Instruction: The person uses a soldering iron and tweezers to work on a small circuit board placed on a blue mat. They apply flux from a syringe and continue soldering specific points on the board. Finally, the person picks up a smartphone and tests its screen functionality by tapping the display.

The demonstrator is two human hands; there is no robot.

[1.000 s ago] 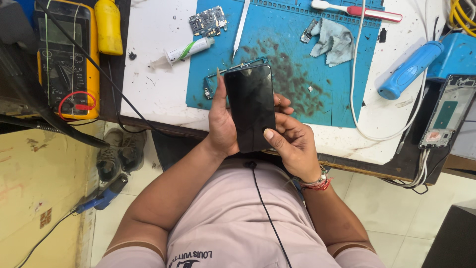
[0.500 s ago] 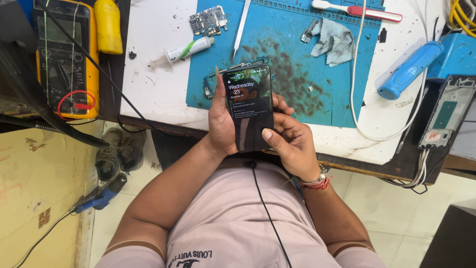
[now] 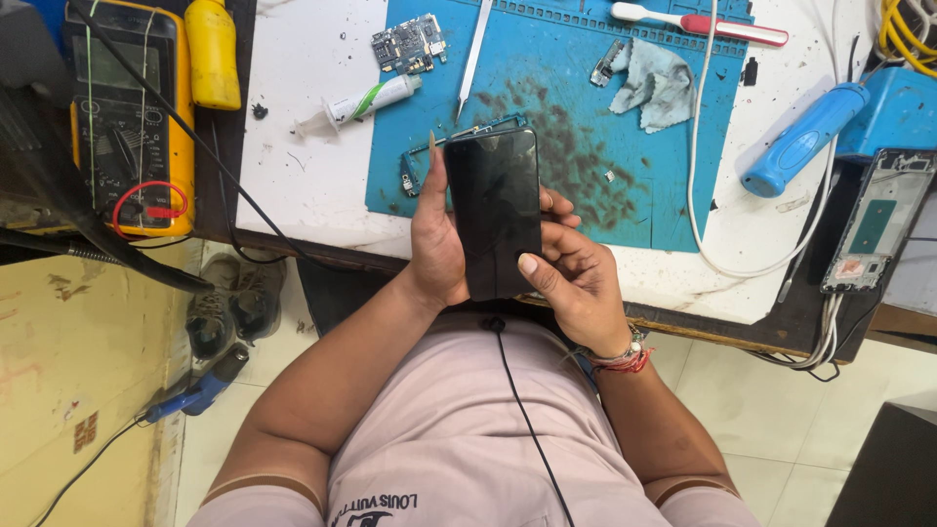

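Two hands hold a dark-screened smartphone [image 3: 495, 210] upright over the bench [image 3: 303, 166] edge: left hand [image 3: 436, 239] cradles its side, right hand [image 3: 571, 273] fingers pinching the lower edge, thumb on glass. Checking stage, seemingly; next calls for a firm button press.

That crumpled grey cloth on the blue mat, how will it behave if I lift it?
The grey cloth looks floppy: it lies rumpled with folds, so it would likely sag from one pinch. Probably light. It seems to overlap a small metal part, which might drag along.
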